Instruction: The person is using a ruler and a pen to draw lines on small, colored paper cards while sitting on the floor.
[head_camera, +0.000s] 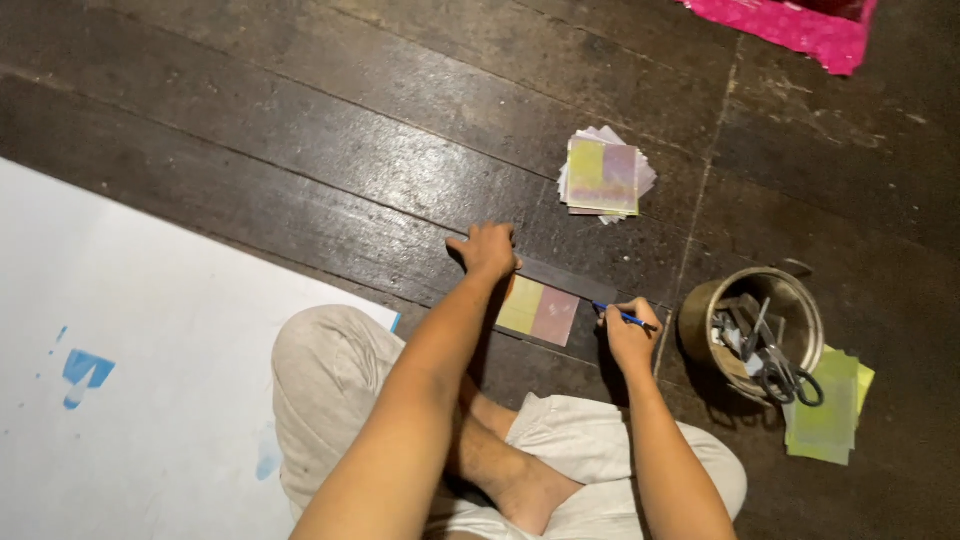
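Dark wooden floor (300, 130); large white sheet (150, 380) at left. Left hand (486, 248) presses flat on a dark ruler (560, 277) to pin it across the coloured paper square (538, 310); grip splayed, holding nothing. Right hand (630, 335), grip pinched around 1 blue pen (618, 315), tip at the ruler's edge.

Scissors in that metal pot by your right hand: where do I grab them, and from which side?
Probably by the dark loop handles, which hang over the metal pot's near-right rim. Come from above on that side; the blades point down among other tools, so lift straight up and out.
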